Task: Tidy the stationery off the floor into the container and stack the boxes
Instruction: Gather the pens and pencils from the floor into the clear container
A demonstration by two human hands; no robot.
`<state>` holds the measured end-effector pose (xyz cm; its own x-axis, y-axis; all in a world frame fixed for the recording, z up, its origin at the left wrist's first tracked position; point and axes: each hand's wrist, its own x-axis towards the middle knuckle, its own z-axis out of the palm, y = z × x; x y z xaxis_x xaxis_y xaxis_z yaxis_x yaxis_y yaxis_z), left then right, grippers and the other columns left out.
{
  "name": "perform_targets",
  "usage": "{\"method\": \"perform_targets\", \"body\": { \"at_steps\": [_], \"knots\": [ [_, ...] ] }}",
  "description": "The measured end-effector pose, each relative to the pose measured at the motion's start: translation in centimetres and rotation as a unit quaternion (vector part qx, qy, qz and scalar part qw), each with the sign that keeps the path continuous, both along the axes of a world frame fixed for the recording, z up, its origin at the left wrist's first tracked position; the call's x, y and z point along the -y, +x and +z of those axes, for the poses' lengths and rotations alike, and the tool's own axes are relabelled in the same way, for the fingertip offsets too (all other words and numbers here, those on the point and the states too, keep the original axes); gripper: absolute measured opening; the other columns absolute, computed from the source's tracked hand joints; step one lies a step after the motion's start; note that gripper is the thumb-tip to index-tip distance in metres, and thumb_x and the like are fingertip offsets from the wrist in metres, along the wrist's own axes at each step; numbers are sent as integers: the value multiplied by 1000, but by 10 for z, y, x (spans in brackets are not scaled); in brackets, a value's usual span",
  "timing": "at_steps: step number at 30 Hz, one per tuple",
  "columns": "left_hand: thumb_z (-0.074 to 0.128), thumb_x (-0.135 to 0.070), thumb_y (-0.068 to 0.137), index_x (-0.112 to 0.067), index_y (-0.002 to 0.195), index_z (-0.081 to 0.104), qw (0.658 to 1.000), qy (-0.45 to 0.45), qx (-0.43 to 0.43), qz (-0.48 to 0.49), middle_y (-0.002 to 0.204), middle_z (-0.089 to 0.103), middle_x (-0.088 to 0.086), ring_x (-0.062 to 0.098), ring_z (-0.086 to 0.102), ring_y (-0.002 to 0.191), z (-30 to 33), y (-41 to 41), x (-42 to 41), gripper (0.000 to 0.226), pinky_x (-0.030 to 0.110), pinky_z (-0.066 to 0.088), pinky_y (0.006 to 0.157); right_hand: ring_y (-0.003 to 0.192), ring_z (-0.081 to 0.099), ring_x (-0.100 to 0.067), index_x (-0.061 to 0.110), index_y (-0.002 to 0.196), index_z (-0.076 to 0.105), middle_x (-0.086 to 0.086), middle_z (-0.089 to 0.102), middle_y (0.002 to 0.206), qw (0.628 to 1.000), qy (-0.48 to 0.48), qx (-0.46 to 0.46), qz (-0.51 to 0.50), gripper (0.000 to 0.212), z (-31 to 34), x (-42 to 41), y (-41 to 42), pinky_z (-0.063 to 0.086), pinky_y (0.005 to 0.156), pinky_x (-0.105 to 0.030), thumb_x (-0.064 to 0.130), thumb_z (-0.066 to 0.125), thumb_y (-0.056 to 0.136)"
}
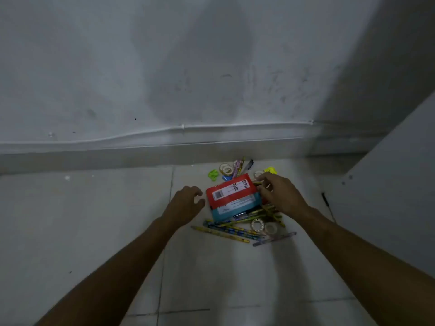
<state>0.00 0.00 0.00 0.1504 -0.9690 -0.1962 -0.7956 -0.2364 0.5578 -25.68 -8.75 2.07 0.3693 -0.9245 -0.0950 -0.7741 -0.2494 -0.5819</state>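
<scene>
Single head view, high, angled down at floor [94, 220] (wall [164, 67] beyond).

Two bare forearms come in from the bottom edge, one on each side. No sleeve, watch, ring or glove shows on either. The left hand [186, 201] and the right hand [280, 195] are uncovered, with slim fingers. The dim light blurs finer detail.
</scene>
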Motion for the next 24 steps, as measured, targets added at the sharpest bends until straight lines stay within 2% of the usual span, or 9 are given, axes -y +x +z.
{"method": "perform_targets", "body": {
  "at_steps": [2, 6, 9, 13, 15, 19, 20, 23, 24],
  "knots": [
    [59, -27, 91, -11, 120, 55, 1000, 17, -1, 4, 120, 54, 13, 25, 54, 106, -3, 1, 2, 34, 31, 43, 88, 87, 63, -18, 20, 118, 58, -3, 66, 103, 999, 16, 20, -43, 27, -6, 5, 0, 52, 72, -32, 23, 60, 90],
    [60, -28, 91, -11, 127, 51, 997, 52, -35, 54, 126, 53, 13, 25, 54, 111, -13, -3, 9, 41, 31, 42, 90, 103, 61, -25, 16, 127, 55, -9, 64, 115, 992, 63, 52, -100, 36, -20, 7, 10, 53, 87, -37, 20, 60, 91],
    [59, -29, 91, -12, 130, 48, 992, 75, -58, 80, 128, 55, 12, 24, 54, 113, -21, -12, 15, 44, 30, 43, 90, 106, 60, -23, 15, 128, 55, -9, 63, 120, 992, 73, 50, -93, 38, -31, 8, 17, 47, 86, -29, 20, 61, 91],
    [58, -28, 91, -14, 131, 46, 987, 105, -99, 64, 128, 57, 11, 23, 55, 114, -32, -20, 19, 44, 30, 44, 89, 105, 61, -24, 15, 129, 52, -10, 64, 120, 989, 108, 51, -86, 42, -41, 6, 21, 52, 90, -38, 20, 64, 89],
    [58, -26, 91, -13, 130, 47, 981, 118, -136, 70, 125, 59, 11, 24, 56, 114, -33, -21, 21, 42, 35, 48, 92, 99, 61, -23, 14, 128, 52, -10, 65, 113, 986, 125, 60, -93, 43, -42, 6, 24, 52, 88, -37, 21, 65, 88],
    [59, -24, 91, -14, 125, 48, 959, 128, -230, 107, 120, 58, 10, 22, 56, 106, -27, -19, 18, 37, 28, 50, 76, 88, 56, -14, 14, 115, 62, 1, 61, 98, 982, 156, 92, -49, 30, -38, 3, 30, 45, 66, -16, 22, 66, 87],
    [59, -24, 91, -15, 124, 48, 952, 127, -252, 118, 118, 59, 9, 21, 56, 105, -23, -18, 17, 36, 28, 50, 75, 90, 58, -17, 13, 111, 63, 0, 62, 99, 980, 168, 100, -39, 26, -35, 1, 30, 46, 68, -17, 23, 66, 88],
    [59, -26, 90, -19, 117, 51, 938, 97, -302, 141, 111, 60, 6, 22, 57, 105, -10, -15, 16, 29, 31, 50, 79, 99, 60, -24, 11, 109, 61, -9, 64, 106, 974, 187, 127, -37, 23, -21, -2, 33, 49, 87, -37, 23, 63, 90],
    [57, -27, 92, -20, 114, 53, 933, 81, -316, 151, 111, 60, 5, 21, 57, 104, -5, -14, 17, 24, 33, 51, 80, 99, 60, -25, 11, 109, 59, -10, 63, 107, 973, 178, 145, -41, 22, -14, -3, 33, 49, 88, -38, 22, 61, 90]
  ]
}}
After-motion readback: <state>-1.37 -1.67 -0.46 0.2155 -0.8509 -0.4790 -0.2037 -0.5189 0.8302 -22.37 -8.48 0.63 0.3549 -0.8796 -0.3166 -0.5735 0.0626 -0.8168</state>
